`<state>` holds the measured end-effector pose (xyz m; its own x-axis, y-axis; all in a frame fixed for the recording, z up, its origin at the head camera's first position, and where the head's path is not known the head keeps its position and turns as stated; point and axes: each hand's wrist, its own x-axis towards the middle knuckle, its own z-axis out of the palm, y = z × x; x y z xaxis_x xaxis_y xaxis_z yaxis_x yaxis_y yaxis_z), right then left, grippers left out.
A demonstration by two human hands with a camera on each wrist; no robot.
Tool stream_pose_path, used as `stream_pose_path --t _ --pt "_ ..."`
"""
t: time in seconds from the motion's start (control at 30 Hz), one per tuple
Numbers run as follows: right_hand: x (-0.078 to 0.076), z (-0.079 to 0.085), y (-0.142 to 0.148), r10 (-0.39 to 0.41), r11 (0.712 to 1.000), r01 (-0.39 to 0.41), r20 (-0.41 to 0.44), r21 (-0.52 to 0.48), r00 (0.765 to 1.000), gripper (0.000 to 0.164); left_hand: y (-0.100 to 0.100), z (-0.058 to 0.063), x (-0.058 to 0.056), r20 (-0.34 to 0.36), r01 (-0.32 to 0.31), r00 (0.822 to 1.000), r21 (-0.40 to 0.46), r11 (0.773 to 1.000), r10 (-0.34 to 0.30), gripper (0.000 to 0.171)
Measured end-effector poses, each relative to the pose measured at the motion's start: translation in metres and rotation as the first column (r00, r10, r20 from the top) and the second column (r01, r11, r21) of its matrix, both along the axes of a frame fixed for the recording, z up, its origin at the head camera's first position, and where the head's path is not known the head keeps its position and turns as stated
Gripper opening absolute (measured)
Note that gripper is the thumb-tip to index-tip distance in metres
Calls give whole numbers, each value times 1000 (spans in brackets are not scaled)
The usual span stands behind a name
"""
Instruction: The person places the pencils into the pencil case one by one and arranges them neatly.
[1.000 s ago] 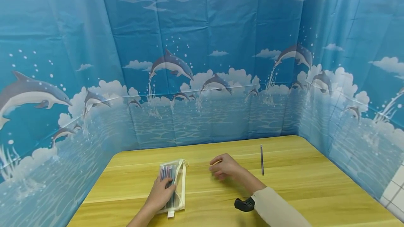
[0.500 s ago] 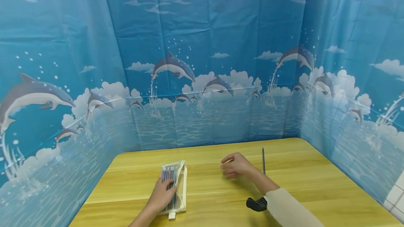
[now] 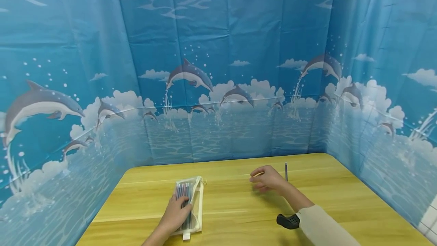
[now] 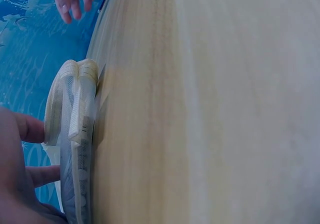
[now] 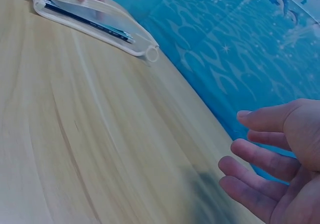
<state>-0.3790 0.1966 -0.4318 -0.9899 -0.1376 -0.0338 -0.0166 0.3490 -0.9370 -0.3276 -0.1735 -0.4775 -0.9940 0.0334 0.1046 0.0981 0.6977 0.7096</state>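
A translucent pencil case (image 3: 197, 215) with a cream zip edge lies on the table, its zip side gaping. Several dark pencils (image 5: 100, 25) show inside through the opening. My left hand (image 3: 175, 212) holds the case from its left side, the fingers over the pencils; up close, two fingertips meet the upper layer of the case (image 4: 75, 134). My right hand (image 3: 269, 178), fingers loosely bent and holding nothing, hovers over the table to the right of the case. Just behind its wrist a single dark pencil (image 3: 286, 171) lies on the table, its near part hidden by the forearm.
The wood-grain table (image 3: 232, 200) has rounded far corners. Blue dolphin-print curtains (image 3: 218, 132) hang close along its back and sides. A black wrist strap piece (image 3: 288, 221) sticks out below the right sleeve (image 3: 324, 227).
My right hand has moved right, away from the pencil case, and its forearm now covers part of the loose pencil. The left hand stays on the case. The head view has shifted slightly.
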Motion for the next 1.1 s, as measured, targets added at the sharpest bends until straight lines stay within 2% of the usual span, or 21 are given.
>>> stream_pose_path --t 0.43,0.77,1.1 --pt "-3 1 40 -29 999 29 26 26 999 44 0 -2 1 6 -13 1000 -15 1000 13 51" --pt "-7 -1 82 -184 978 187 -36 94 982 42 0 -2 1 -4 0 1000 -4 1000 0 50" --pt "-5 -11 110 -262 953 267 -53 140 964 49 0 0 -2 8 -4 1000 -3 1000 4 51"
